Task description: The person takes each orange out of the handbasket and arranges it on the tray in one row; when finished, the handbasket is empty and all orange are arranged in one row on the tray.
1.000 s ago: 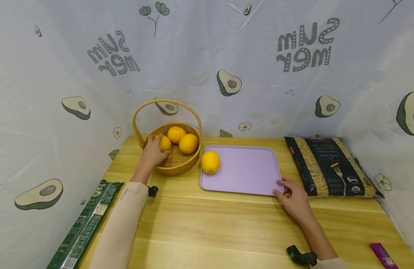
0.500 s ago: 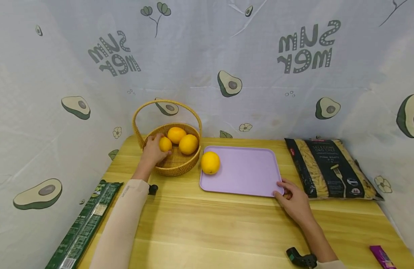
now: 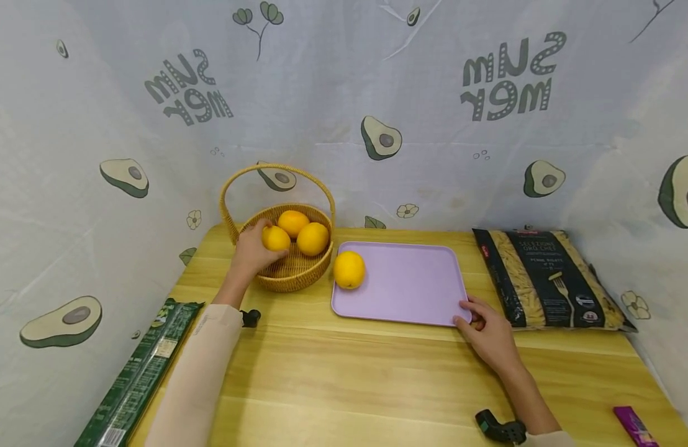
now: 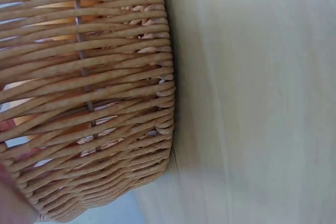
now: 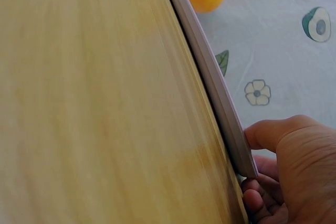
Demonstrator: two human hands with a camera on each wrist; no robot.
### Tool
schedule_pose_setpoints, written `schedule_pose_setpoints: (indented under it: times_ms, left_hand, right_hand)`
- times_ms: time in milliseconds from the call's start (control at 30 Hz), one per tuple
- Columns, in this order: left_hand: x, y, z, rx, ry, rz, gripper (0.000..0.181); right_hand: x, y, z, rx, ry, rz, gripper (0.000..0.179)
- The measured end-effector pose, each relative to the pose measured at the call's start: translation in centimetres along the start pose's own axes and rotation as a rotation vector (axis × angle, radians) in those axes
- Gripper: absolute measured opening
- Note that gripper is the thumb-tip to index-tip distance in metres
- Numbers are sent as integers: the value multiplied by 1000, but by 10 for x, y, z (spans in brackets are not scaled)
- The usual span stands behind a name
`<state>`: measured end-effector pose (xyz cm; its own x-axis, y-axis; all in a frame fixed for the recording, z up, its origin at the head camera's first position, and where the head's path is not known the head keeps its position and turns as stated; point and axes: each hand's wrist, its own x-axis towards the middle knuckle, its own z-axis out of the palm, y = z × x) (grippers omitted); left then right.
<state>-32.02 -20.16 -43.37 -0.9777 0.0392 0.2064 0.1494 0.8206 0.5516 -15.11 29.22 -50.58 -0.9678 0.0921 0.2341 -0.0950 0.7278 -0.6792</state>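
Grips the left orange (image 3: 276, 238) in the left hand (image 3: 251, 247), grasping it from its left side, within the left part of the basket (image 3: 290, 284). Has two more beside it in there, the back orange (image 3: 293, 223) and the right orange (image 3: 313, 239); cannot tell contact from a slight gap among the three. Shows the handle (image 3: 277, 166) arching upright over them. Pinches the near right corner of the tray (image 3: 408, 288) in the right hand (image 3: 492, 335), with the thumb (image 5: 273, 132) above the rim and curled fingers (image 5: 253, 199) underneath in the right wrist view. Has the tray orange (image 3: 349, 270) at the tray's left end, near the basket. Shows the weave close up in the left wrist view, against the bench (image 3: 344, 379), with blurred orange colour through the gaps. Has the pasta bag (image 3: 551, 279) lying flat just right of the tray, the green pack (image 3: 140, 372) along the bench's left edge beyond the left sleeve (image 3: 195, 366), and the purple packet (image 3: 634, 427) at the near right, cut off by the frame. Shows a pale cloth (image 3: 321, 93) behind, printed with avocados and reversed "summer" lettering
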Motion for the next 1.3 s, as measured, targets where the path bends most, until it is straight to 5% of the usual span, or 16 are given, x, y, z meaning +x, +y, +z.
schedule_pose_setpoints:
  times_ms: [400, 567, 833, 1300]
  left_hand:
    - [-19, -1, -9, -55, 35, 148, 82]
    - [-25, 9, -10, -81, 41, 218, 82]
    - [-27, 40, -3, -193, 29, 318, 78]
    - [-32, 119, 32, -302, -120, 483, 76]
  right_hand:
    - [0, -1, -2, 7, 1, -4, 44]
    - [1, -1, -2, -2, -3, 6, 44]
    - [0, -3, -2, 10, -19, 26, 45]
    - [1, 3, -1, 18, -17, 18, 45]
